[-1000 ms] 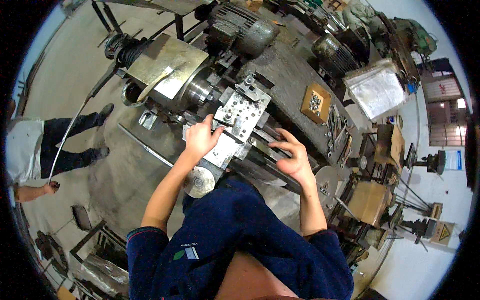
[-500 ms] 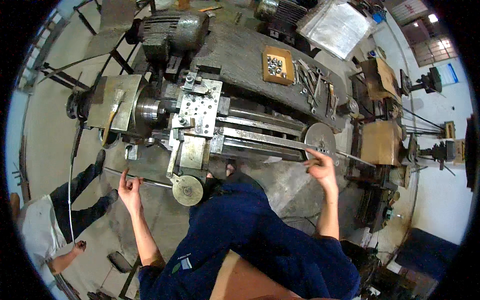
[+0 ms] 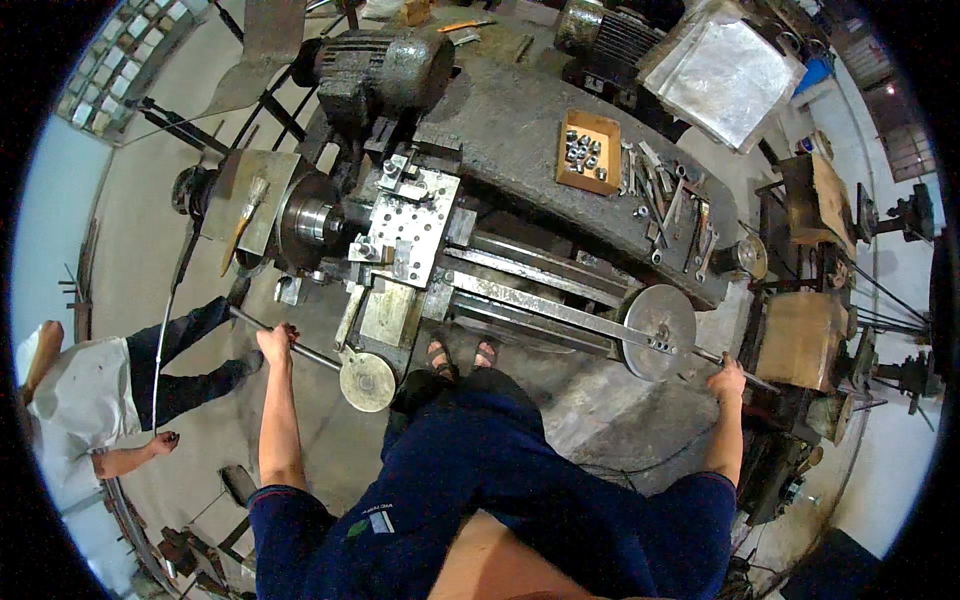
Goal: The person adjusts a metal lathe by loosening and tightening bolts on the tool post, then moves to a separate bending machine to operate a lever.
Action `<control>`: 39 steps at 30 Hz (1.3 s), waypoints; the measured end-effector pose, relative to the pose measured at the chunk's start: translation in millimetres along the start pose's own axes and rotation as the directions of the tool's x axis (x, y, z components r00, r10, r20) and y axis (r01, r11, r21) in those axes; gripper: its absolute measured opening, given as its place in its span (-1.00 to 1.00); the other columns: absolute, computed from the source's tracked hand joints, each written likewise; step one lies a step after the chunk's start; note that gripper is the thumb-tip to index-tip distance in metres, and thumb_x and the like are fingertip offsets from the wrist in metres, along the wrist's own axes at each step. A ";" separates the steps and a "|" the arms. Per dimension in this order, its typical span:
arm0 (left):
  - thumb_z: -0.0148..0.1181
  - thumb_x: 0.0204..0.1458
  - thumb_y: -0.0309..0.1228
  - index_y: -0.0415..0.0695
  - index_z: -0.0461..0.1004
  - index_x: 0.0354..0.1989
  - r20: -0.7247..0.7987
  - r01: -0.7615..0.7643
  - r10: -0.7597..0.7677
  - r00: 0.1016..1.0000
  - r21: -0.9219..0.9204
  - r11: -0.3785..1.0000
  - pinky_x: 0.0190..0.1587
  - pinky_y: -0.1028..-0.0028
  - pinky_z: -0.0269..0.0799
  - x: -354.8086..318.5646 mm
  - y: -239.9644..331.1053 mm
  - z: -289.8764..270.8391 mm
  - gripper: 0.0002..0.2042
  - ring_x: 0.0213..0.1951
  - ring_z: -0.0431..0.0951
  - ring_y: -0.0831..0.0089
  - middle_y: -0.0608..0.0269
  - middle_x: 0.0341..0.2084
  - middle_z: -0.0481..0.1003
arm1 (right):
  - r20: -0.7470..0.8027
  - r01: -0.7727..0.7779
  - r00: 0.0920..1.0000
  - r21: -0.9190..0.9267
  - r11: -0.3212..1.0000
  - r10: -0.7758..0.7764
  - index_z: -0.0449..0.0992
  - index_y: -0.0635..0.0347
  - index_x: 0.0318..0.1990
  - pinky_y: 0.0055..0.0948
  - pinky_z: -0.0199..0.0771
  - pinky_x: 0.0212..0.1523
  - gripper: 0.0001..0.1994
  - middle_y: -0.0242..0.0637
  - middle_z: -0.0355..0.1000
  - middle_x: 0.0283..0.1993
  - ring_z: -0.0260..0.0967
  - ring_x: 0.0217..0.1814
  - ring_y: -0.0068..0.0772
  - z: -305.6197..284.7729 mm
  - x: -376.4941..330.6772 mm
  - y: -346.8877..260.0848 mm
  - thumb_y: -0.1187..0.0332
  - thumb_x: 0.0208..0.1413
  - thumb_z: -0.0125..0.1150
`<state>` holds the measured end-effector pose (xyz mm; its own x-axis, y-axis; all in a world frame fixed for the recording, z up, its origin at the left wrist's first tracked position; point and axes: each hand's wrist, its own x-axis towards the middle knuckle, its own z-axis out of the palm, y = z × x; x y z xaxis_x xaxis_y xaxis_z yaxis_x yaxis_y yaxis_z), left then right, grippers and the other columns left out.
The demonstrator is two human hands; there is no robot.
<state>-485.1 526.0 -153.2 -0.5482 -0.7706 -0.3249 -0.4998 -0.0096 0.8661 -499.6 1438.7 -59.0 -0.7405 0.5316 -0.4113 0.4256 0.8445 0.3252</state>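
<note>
Before me stands a lathe-like machine with a drilled metal carriage plate (image 3: 412, 222) and a chuck (image 3: 310, 220) to its left. My left hand (image 3: 275, 343) is closed around a long steel bar (image 3: 318, 356), which runs to a round metal disc (image 3: 367, 383) under the carriage. At the right end of the rails, a larger disc (image 3: 660, 325) carries another steel bar (image 3: 708, 357). My right hand (image 3: 727, 377) is wrapped round that bar, its fingers partly hidden. A brush (image 3: 246, 222) with a yellowish handle lies on the headstock cover.
On the grey bench, a cardboard box (image 3: 588, 150) holds several metal parts beside scattered wrenches (image 3: 675, 210). A motor (image 3: 385, 75) stands behind the chuck. At the left, another person (image 3: 85, 390) has a hand on a thin rod (image 3: 163, 345). More machines (image 3: 800, 340) stand right.
Both hands went from raised, with fingers apart, to gripping the two bars. My right hand moved right and down, my left slightly right. The view shifted.
</note>
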 end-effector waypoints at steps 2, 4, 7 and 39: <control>0.03 -0.11 -0.62 -0.42 0.21 -0.38 0.055 0.023 -0.022 0.998 -0.013 1.000 -0.69 0.36 0.38 -2.2 1.5 -1.8 -0.84 -0.70 0.50 0.20 -0.06 -0.59 0.46 | 0.040 -0.049 0.998 -0.009 0.999 0.049 0.26 0.05 0.18 -0.25 0.26 0.16 -0.26 -0.21 0.21 0.21 0.11 0.28 -0.13 3.3 9.6 -0.1 0.31 -0.32 0.31; 0.02 -0.11 -0.61 -0.42 0.18 -0.39 0.039 0.036 -0.036 0.999 0.009 0.999 -0.70 0.36 0.38 -4.7 5.4 0.9 -0.83 -0.70 0.51 0.19 -0.09 -0.59 0.47 | -0.104 -0.085 0.991 0.019 0.996 0.086 0.34 0.08 0.10 -0.23 0.29 0.13 -0.34 -0.23 0.29 0.13 0.14 0.24 -0.14 22.0 15.0 3.2 0.26 -0.31 0.32; 0.00 -0.10 -0.60 -0.40 0.14 -0.39 -0.056 0.072 -0.071 0.996 0.010 0.997 -0.74 0.37 0.37 -24.8 21.9 7.2 -0.82 -0.71 0.51 0.17 -0.13 -0.59 0.47 | -0.083 -0.085 0.993 0.036 0.996 0.088 0.38 0.10 0.04 -0.25 0.28 0.15 -0.42 -0.24 0.27 0.16 0.12 0.27 -0.17 28.0 10.5 0.9 0.25 -0.26 0.30; -0.16 -0.16 -0.69 -0.37 0.19 -0.36 -0.275 -0.056 0.008 0.961 -0.168 0.984 -0.65 0.37 0.44 -18.9 16.7 30.3 -0.85 -0.68 0.48 0.26 -0.03 -0.66 0.42 | 0.020 -0.260 0.966 0.092 0.961 0.259 0.38 0.17 -0.01 -0.22 0.38 0.02 -0.51 0.00 0.42 -0.03 0.36 0.04 0.00 62.8 -35.9 -8.9 0.29 -0.20 0.20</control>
<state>-503.4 559.7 -144.1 -0.3462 -0.9163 -0.2012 -0.3483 -0.0736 0.9345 -444.1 1416.2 -100.6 -0.5946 0.7333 -0.3298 0.6494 0.6798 0.3408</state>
